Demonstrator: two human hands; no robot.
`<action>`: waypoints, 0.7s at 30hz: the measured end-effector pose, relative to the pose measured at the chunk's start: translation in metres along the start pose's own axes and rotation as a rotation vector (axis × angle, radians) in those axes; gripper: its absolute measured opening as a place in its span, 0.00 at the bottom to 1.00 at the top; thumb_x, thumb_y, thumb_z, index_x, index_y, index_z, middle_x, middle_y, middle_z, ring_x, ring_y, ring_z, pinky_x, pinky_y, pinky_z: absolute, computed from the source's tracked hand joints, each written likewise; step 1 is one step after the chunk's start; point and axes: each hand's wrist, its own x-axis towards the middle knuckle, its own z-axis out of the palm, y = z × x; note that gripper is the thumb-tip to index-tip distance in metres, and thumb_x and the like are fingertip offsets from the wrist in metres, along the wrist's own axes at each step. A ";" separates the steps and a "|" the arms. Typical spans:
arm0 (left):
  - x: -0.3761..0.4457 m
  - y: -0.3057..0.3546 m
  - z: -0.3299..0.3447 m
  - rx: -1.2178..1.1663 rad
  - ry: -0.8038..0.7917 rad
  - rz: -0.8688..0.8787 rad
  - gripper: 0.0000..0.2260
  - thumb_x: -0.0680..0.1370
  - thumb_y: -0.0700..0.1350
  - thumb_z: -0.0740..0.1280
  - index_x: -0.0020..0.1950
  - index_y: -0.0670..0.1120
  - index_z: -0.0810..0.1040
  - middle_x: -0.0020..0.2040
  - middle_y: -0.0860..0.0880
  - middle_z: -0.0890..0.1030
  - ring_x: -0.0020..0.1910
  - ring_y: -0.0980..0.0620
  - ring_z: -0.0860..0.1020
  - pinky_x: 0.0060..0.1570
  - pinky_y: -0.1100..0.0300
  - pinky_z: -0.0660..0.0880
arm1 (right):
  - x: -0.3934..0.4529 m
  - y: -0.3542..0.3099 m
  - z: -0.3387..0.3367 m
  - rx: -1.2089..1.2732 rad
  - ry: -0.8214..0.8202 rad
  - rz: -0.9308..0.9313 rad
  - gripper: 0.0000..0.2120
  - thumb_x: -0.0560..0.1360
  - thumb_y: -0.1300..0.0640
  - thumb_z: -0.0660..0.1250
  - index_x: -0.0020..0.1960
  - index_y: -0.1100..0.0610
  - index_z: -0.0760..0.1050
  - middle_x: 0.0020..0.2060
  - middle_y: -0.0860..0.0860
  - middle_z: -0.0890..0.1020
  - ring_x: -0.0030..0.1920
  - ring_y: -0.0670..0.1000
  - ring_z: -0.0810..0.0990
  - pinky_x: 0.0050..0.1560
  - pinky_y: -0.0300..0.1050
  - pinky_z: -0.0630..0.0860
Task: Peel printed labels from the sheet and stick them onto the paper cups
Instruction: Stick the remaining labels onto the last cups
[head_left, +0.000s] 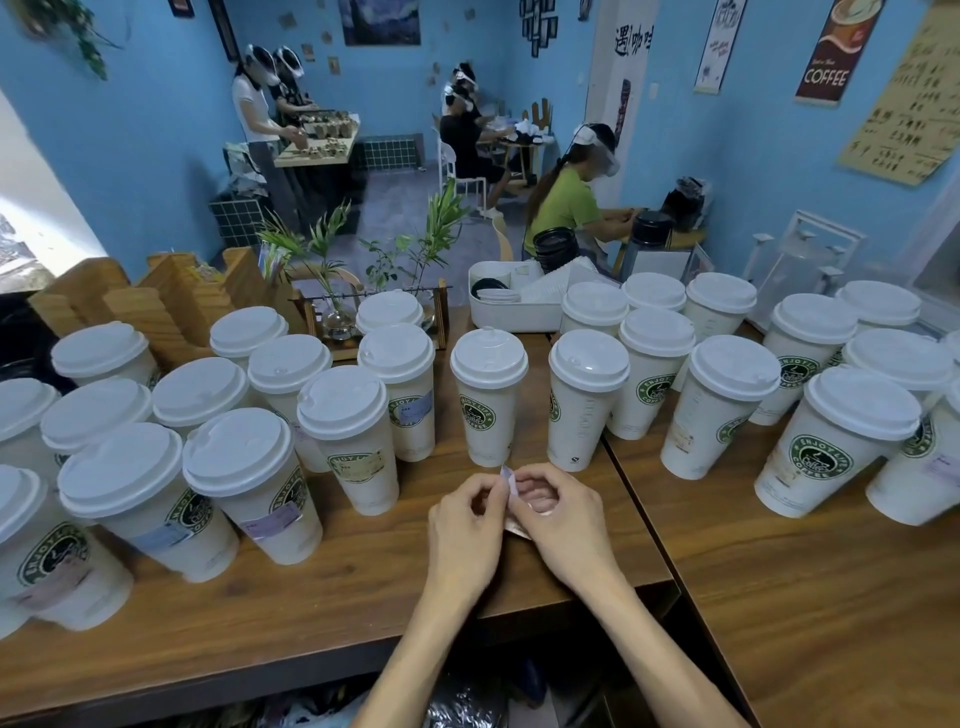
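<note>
Just in front of the centre cup (488, 397), low over the worktop (322, 582), the left hand (465, 525) and right hand (558, 512) both pinch a small label (506, 475) (thin, limp, sticky-backed). It looks feather-light and likely to curl, so an edge or corner is the safest hold.

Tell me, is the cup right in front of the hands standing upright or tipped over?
Upright. The cup stands on its base on the wooden table, its white lid on top and level, logo reading the right way up.
</note>
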 end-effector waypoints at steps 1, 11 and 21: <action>-0.001 0.000 -0.001 -0.033 -0.016 0.005 0.10 0.84 0.50 0.65 0.50 0.55 0.86 0.43 0.59 0.86 0.43 0.61 0.82 0.48 0.60 0.76 | 0.001 -0.001 0.000 -0.004 0.005 0.003 0.07 0.75 0.60 0.76 0.48 0.48 0.83 0.40 0.41 0.86 0.39 0.40 0.83 0.42 0.29 0.76; 0.015 -0.006 -0.012 -0.199 0.075 -0.137 0.11 0.72 0.49 0.80 0.51 0.56 0.82 0.42 0.56 0.85 0.32 0.58 0.77 0.42 0.58 0.78 | 0.013 0.007 -0.004 0.197 -0.061 0.138 0.13 0.78 0.65 0.70 0.48 0.45 0.83 0.41 0.45 0.87 0.45 0.46 0.86 0.50 0.43 0.81; 0.030 -0.013 -0.006 -0.316 0.071 -0.144 0.04 0.74 0.44 0.78 0.42 0.49 0.85 0.33 0.53 0.81 0.33 0.56 0.73 0.40 0.58 0.72 | 0.023 0.001 0.021 0.341 0.023 0.160 0.05 0.77 0.62 0.74 0.47 0.54 0.80 0.40 0.50 0.87 0.42 0.45 0.84 0.47 0.43 0.77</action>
